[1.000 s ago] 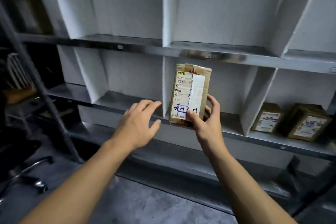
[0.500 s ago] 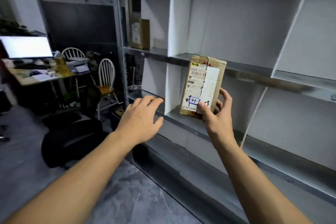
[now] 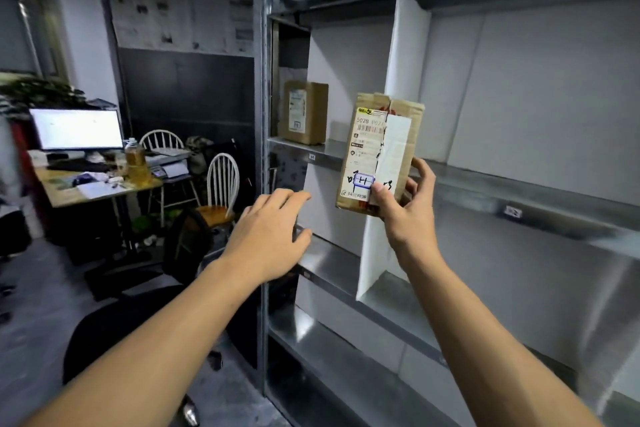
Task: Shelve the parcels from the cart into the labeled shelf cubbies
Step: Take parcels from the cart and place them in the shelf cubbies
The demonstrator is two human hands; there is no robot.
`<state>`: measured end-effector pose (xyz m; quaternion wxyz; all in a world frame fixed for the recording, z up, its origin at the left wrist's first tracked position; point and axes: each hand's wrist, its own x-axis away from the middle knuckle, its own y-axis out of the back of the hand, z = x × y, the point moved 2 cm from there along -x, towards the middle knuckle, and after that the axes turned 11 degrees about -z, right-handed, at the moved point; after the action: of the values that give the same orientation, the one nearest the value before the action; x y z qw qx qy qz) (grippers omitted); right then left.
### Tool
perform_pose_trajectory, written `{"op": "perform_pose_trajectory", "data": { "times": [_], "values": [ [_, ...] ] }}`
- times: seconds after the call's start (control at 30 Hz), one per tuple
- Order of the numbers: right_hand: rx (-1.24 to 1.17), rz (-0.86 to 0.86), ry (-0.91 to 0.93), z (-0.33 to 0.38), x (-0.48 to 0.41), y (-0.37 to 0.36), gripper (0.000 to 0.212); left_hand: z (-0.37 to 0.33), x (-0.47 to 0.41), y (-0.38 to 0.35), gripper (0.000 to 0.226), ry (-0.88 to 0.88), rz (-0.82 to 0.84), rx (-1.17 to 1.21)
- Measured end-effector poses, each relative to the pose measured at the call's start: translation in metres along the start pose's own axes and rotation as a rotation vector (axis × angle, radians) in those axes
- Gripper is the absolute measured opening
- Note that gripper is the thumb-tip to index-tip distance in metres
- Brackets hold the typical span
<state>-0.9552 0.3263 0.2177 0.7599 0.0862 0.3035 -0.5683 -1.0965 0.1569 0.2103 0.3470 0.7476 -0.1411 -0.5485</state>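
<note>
2 bare hands reach toward a metal shelving unit [image 3: 540, 198] split into cubbies by white divider boards [image 3: 407, 55]. The right hand [image 3: 405, 218] grasps a brown cardboard parcel [image 3: 375, 149] by its lower right corner, thumb on the front and fingers curled behind. It holds the parcel upright in the air in front of a divider, resting on no shelf. The shipping label faces the camera, most likely so the handwritten mark in its blue box, which looks like an H, can be matched to a cubby. The left hand [image 3: 266, 236] is released and holds nothing, its fingers extended near the unit's left post, probably ready to steady the parcel. 1 other labelled parcel [image 3: 306, 113] stands upright in the leftmost cubby, above a small tag [image 3: 311, 157] on the shelf lip whose mark seems to match. That cubby is the likely destination. Left of the shelving sit a desk [image 3: 69, 192] with a lit monitor [image 3: 78, 128] and 2 white chairs [image 3: 221, 177].
</note>
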Motion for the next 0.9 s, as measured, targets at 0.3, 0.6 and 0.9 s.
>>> {"op": "perform_pose_trajectory", "data": {
  "times": [0.3, 0.6, 0.9],
  "values": [
    [0.157, 0.031, 0.132, -0.039, -0.089, -0.096, 0.06, 0.084, -0.082, -0.054, 0.055, 0.011, -0.041, 0.065],
    [0.283, -0.209, 0.163, -0.099, -0.165, -0.158, 0.048, 0.147, -0.187, -0.13, 0.056, -0.125, -0.057, 0.216],
    [0.513, -0.429, 0.149, -0.142, -0.21, -0.179, 0.057, 0.178, -0.267, -0.188, 0.054, -0.276, -0.056, 0.357]
  ]
}}
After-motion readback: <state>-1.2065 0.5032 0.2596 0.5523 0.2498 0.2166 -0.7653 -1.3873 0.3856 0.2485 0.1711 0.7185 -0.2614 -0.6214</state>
